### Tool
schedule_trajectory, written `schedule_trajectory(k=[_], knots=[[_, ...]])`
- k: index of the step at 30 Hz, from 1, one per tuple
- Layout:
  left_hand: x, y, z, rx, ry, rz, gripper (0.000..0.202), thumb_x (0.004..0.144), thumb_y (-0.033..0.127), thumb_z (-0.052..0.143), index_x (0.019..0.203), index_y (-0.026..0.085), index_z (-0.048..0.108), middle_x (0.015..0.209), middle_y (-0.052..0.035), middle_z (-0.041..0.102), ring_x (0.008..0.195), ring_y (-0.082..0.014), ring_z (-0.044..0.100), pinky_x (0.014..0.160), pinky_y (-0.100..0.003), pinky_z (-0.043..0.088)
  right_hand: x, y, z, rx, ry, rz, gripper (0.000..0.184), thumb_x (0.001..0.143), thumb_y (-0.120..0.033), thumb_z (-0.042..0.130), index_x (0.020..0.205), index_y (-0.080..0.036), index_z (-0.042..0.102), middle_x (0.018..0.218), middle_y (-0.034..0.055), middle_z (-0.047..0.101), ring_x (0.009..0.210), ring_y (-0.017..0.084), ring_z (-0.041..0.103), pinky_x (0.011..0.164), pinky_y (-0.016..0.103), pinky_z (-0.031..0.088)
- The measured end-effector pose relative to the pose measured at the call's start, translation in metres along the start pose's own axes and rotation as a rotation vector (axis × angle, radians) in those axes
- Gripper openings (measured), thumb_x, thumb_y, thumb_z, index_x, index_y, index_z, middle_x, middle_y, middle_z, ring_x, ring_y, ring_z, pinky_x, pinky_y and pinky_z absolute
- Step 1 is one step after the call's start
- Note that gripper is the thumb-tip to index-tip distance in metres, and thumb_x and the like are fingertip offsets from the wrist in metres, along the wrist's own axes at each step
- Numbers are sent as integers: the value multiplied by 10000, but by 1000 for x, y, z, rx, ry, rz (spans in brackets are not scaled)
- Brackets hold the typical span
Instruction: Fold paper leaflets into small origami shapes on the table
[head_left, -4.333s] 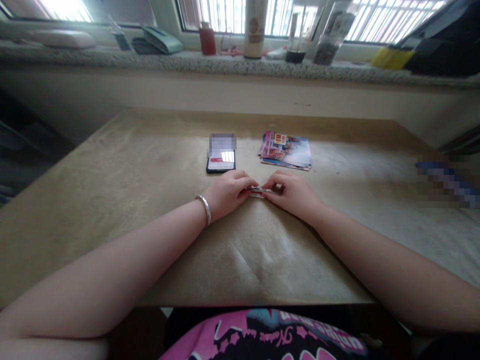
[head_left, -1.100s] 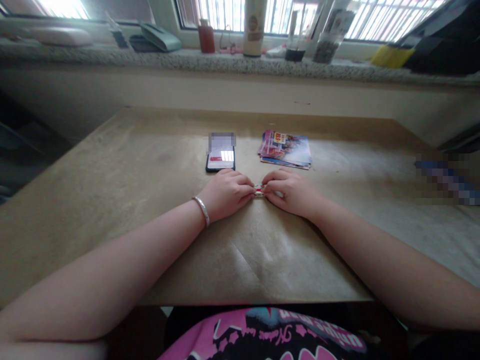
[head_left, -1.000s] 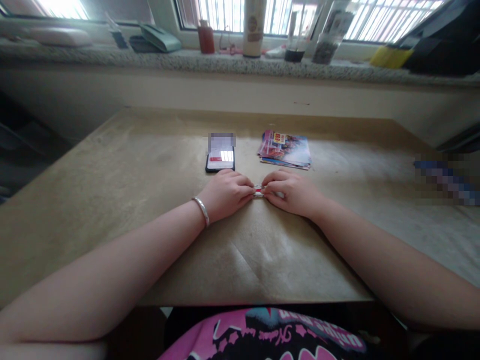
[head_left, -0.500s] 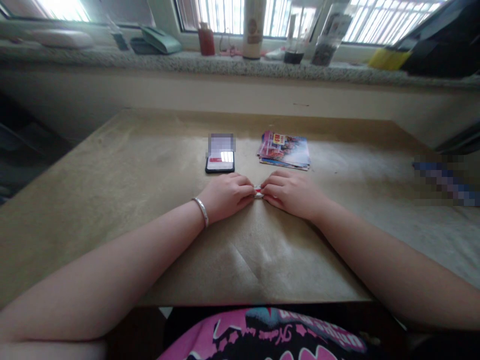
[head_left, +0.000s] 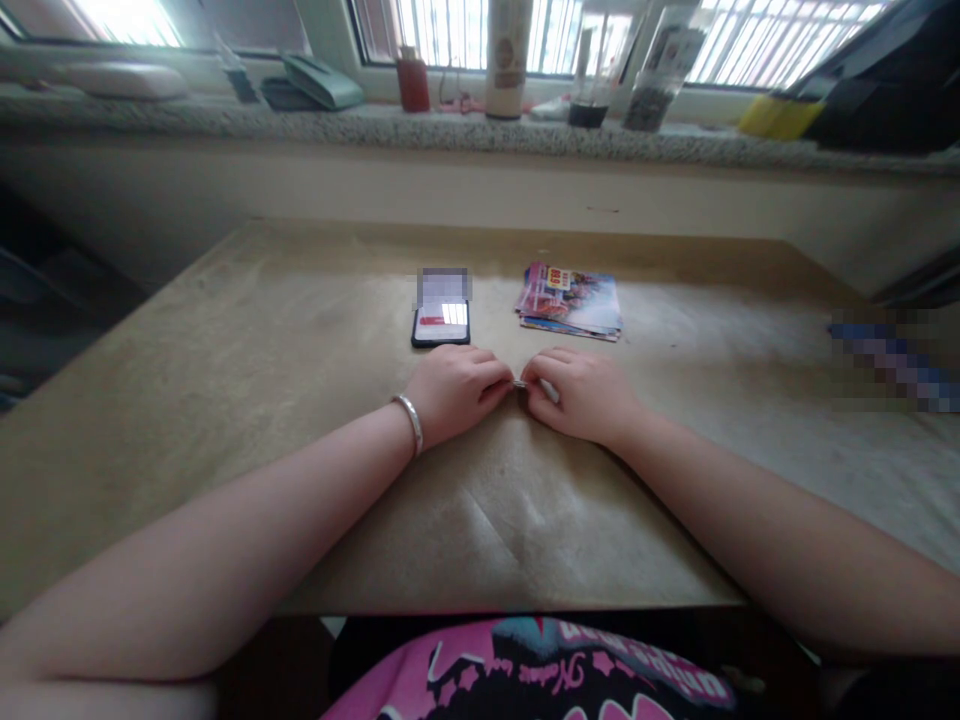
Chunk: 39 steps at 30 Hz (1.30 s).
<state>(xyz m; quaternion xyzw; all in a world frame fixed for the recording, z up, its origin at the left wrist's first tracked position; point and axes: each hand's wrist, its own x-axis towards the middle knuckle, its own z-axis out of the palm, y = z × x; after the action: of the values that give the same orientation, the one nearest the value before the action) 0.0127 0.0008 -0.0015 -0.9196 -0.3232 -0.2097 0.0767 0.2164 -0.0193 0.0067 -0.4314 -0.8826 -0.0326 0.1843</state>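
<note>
**Left hand and right hand close on a tiny silvery piece**

The two hands lie together at the centre of the frame, fingertips almost meeting, with the tiny silvery piece pinched between them just above the near middle of the table. It is too small and too shaded to identify with confidence. A pale sliver shows under the right hand's fingers. A polished silver bangle circles the left wrist.

Brown kraft paper covers the table. Just beyond the left hand lies a black smartphone, its upper end pixelated. To its right sits a neat stack of glossy, colourful printed leaflets. A pixelated blue object lies at the right edge, and a speckled granite windowsill runs along the top of the frame.
</note>
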Motion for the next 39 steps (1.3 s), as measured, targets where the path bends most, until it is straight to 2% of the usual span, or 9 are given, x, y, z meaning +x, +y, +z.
schedule_trajectory(k=[5,11,14,18,21,24,29,35,39], knots=[[0,3,-2,31,21,-7,214,893,301,516,790,178,659,728,-26,667,676,-158,594,632,-281,388,-2,-1,-1,106,-2,35,165,819,-344,546,807,-192,610,797,39,648,739,176,576,634,277,362],[1,5,-5,7,41,24,198,900,244,495,789,177,644,753,-32,661,741,-166,586,663,-284,404,-3,-1,3,282,3,56,113,827,-220,510,791,-184,611,759,37,633,716,160,562,648,269,392],[2,4,-3,-181,84,-115,184,881,316,560,799,175,645,750,-27,663,736,-154,584,681,-275,423,-2,1,5,431,24,124,108,831,-226,519,780,-185,604,802,46,660,738,163,580,650,271,414],[2,1,0,-566,102,-441,275,744,344,724,929,168,623,784,-4,668,653,-115,578,591,-225,428,0,6,13,651,69,262,133,833,-284,543,757,-191,600,821,45,681,706,154,583,636,278,438],[2,-1,1,-714,62,-530,258,724,318,732,903,158,638,755,2,668,611,-97,566,560,-207,424,2,8,17,788,74,314,187,821,-351,567,756,-182,612,758,38,664,634,138,551,595,273,430],[2,-3,2,-764,61,-539,179,744,308,702,811,147,663,738,-14,674,625,-104,578,565,-210,435,2,7,15,832,24,319,218,810,-385,576,759,-176,613,710,18,636,572,113,509,547,253,397],[3,-6,3,-985,130,-532,203,775,317,650,840,125,666,839,-61,712,741,-136,648,687,-248,510,3,1,10,739,-70,305,163,778,-336,595,735,-179,584,607,-32,543,514,90,434,503,228,331],[0,-1,3,-862,144,-492,163,776,301,634,794,143,671,776,-30,702,706,-128,629,649,-237,498,5,-2,10,692,-71,303,168,767,-339,597,742,-174,605,615,-29,527,543,94,419,517,227,325],[1,2,3,-854,137,-476,160,791,293,616,796,137,650,779,-31,685,712,-127,621,641,-233,493,5,-3,9,693,-34,330,173,767,-325,581,671,-182,576,563,-38,489,534,99,411,529,238,321]])
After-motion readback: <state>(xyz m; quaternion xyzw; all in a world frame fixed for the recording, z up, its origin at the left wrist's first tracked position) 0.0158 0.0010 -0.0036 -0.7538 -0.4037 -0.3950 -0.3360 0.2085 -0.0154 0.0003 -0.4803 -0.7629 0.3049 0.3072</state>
